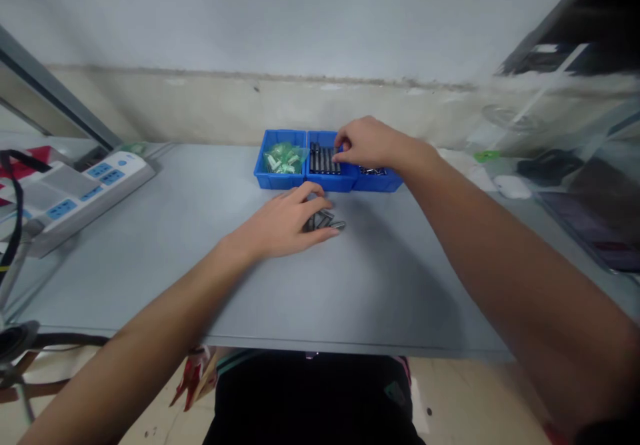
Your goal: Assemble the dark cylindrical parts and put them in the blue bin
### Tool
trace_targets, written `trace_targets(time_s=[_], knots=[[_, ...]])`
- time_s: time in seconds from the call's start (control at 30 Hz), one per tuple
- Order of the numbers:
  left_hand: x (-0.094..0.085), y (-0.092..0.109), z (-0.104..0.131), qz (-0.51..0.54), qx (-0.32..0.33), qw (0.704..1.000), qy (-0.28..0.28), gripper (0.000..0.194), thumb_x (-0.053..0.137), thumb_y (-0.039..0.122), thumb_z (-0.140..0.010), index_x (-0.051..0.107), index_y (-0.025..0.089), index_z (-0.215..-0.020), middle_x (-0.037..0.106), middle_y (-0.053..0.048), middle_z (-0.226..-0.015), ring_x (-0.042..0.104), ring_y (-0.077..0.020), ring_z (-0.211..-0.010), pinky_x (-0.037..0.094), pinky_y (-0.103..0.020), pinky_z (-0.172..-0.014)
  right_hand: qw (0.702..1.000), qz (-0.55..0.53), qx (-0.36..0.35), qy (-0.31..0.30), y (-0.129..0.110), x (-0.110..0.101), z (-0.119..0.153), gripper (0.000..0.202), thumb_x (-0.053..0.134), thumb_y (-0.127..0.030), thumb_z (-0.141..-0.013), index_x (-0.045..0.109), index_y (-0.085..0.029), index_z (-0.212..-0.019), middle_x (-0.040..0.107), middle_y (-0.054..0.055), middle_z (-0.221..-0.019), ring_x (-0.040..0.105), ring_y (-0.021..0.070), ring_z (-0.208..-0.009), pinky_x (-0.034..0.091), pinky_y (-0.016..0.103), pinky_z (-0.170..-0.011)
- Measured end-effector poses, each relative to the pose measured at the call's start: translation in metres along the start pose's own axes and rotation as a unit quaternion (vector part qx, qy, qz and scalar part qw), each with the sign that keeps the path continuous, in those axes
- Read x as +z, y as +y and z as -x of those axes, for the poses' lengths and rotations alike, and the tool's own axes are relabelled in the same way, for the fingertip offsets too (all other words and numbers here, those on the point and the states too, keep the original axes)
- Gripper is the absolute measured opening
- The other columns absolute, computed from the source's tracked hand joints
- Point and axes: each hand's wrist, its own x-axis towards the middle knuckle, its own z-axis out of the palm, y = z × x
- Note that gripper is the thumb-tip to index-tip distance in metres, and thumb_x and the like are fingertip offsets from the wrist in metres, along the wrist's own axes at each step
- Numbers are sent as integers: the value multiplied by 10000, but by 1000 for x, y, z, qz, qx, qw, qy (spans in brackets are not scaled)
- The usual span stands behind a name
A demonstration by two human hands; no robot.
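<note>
My left hand rests on the table with thumb and fingers curved around a small pile of grey metal cylinders, partly hidden by the fingers. Over the middle blue bin, my right hand has its fingertips pinched at the right end of a row of dark metal cylinders. These lie side by side in that bin. What sits between the right fingertips is too small to make out clearly. The right blue bin, beneath my right wrist, holds small shiny metal parts.
The left blue bin holds a green-tinted plastic bag of pale pieces. A white power strip lies at the left. To the right are a white mouse and a dark flat device. A wall stands behind the bins.
</note>
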Motion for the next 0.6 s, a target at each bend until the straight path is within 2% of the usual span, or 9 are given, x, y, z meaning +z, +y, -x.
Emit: trace_targets(time_s=[0.07,0.13,0.2,0.3,0.4,0.6], knots=[[-1,1,0,1,-1,1000,5,639,493,734,-1122,717,220,-1428,596,-162,-1555,730,-350,-1267,585,-570,-1140,1000,26,-8,-13,6,12,-21,188,831,-349,-926,826,-189,-1023,749,126,-898,683,285,-865,520,442,-814],[-1,1,-1,4,-6,1000,3,659,474,749,-1123,719,224,-1434,597,-162,-1555,740,-347,-1243,586,-573,-1137,998,57,-1,2,9,22,-38,179,846,-330,-926,827,-187,-1031,740,137,-918,700,336,-1006,530,514,-953],[-2,2,-1,6,-11,1000,-3,657,473,743,-1125,725,219,-1432,594,-162,-1560,744,-350,-1229,589,-578,-1128,996,79,11,26,9,30,-51,193,864,-319,-932,837,-167,-1046,736,145,-925,685,396,-1167,462,618,-1101],[-3,4,-1,9,-13,1000,-13,646,481,726,-1131,731,202,-1414,591,-163,-1569,742,-362,-1239,585,-590,-1131,996,76,22,35,7,37,-62,200,882,-313,-932,851,-146,-1037,743,136,-897,674,439,-1254,375,701,-1170],[-3,5,-2,10,-8,1000,-12,642,475,722,-1136,727,199,-1410,601,-167,-1565,734,-358,-1254,580,-574,-1141,997,67,24,36,4,39,-64,187,877,-313,-931,863,-157,-1034,781,136,-926,696,439,-1240,378,708,-1169],[-4,5,-2,11,-2,1000,-13,629,477,704,-1145,726,188,-1405,624,-162,-1543,720,-358,-1282,578,-563,-1142,995,81,48,41,1,40,-56,228,790,-239,-962,878,-188,-1166,814,138,-996,710,406,-1201,360,646,-1144]])
